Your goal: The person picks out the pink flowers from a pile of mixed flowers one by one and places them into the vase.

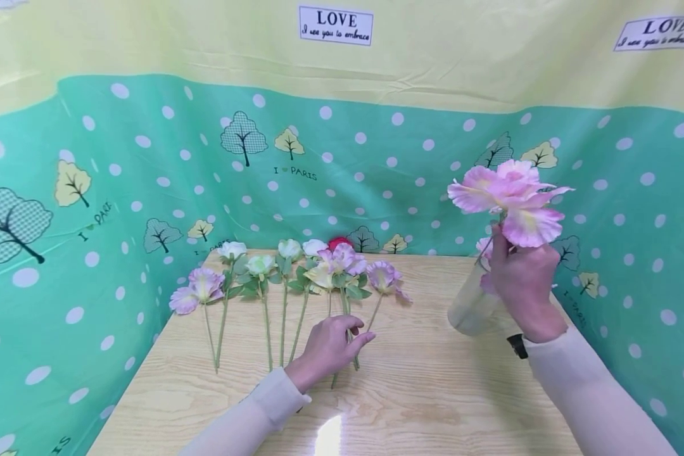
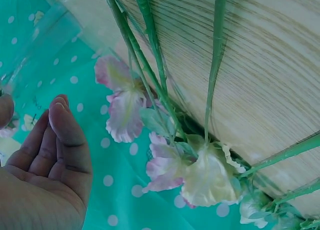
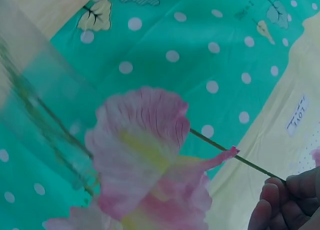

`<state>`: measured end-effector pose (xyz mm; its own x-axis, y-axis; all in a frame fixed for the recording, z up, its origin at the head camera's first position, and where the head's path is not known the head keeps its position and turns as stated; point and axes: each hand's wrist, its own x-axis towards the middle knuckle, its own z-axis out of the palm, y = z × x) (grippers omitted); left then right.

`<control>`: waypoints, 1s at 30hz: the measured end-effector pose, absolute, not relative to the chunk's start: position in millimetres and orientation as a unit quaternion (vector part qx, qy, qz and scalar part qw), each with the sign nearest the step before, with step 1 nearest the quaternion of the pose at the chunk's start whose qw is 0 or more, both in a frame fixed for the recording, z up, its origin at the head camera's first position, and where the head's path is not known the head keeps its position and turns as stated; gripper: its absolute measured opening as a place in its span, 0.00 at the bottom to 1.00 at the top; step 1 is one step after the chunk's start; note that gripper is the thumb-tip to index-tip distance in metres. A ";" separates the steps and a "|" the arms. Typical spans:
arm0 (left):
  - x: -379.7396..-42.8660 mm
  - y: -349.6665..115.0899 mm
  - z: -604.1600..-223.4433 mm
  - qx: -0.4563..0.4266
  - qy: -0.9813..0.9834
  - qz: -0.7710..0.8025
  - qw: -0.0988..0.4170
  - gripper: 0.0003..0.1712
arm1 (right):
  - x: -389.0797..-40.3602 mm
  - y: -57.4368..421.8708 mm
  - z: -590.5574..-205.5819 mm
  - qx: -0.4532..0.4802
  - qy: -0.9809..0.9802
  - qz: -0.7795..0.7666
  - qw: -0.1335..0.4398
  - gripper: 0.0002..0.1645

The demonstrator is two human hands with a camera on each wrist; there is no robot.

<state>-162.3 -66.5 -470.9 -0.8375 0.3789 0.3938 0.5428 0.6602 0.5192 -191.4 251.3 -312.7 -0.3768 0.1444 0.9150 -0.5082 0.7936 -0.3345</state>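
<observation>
My right hand (image 1: 527, 278) pinches the thin stem (image 3: 225, 152) of a pink artificial flower (image 1: 510, 196), its bloom upright above the fist. Below that hand stands a clear vase (image 1: 470, 307), tilted in the head view and partly hidden by the hand. Stems (image 3: 45, 120) show through its wall, and pink petals (image 3: 140, 150) lie at its mouth. My left hand (image 1: 330, 345) is over the lower stems of the flowers on the table, with loosely bent fingers (image 2: 67, 125) and nothing held. Nearest to it are a purple-pink flower (image 1: 383, 277) and a pale yellow one (image 2: 210, 185).
Several more artificial flowers lie in a row on the wooden table (image 1: 422, 392), among them a white rose (image 1: 232, 249), a greenish rose (image 1: 260, 265) and a purple flower (image 1: 199, 288). A red bloom (image 1: 339, 243) lies at the back edge. Dotted green cloth (image 1: 376, 171) surrounds the table.
</observation>
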 end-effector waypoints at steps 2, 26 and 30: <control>-162.4 -66.4 -470.9 -0.255 -0.902 -0.322 0.130 0.17 | -193.3 252.4 -310.1 0.120 -0.768 0.299 0.553 0.14; -162.1 -65.3 -472.6 -0.265 -0.898 -0.324 0.132 0.15 | -209.5 269.3 -344.4 0.053 -0.906 0.181 0.379 0.21; -163.2 -64.8 -473.6 -0.264 -0.900 -0.322 0.129 0.15 | -211.7 272.3 -350.0 0.025 -0.917 0.180 0.355 0.16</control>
